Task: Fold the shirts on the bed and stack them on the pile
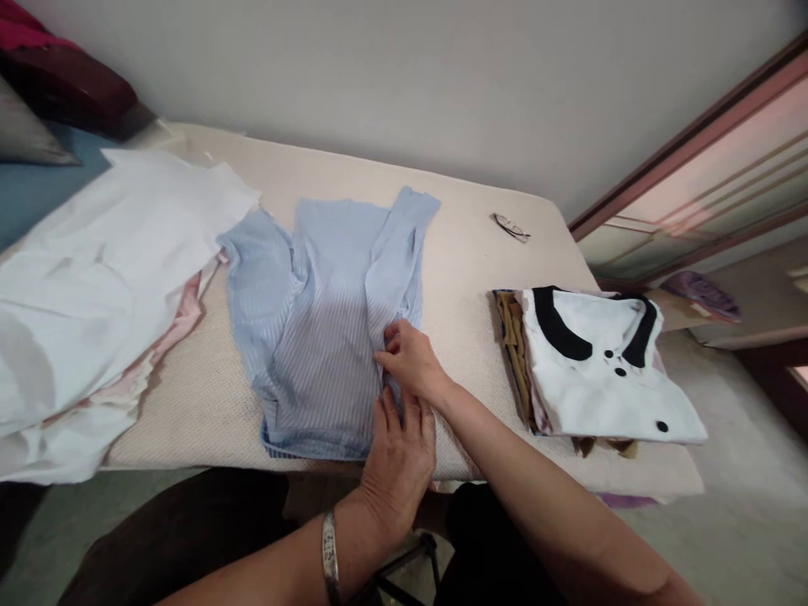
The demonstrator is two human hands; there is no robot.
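Observation:
A light blue striped shirt lies spread face-down or face-up, I cannot tell which, with one sleeve folded in along its right side. My left hand, with a silver bangle at the wrist, presses flat on the shirt's lower right edge, fingers stretched out. Just above it, my right hand pinches the fabric of the folded sleeve between thumb and fingers. Some of the shirt's right edge is hidden under both hands.
White and pink clothes are heaped at the left. A stack of folded clothes, topped by a white garment with a black collar, sits at the right. Eyeglasses rest near the back edge of the cream cover.

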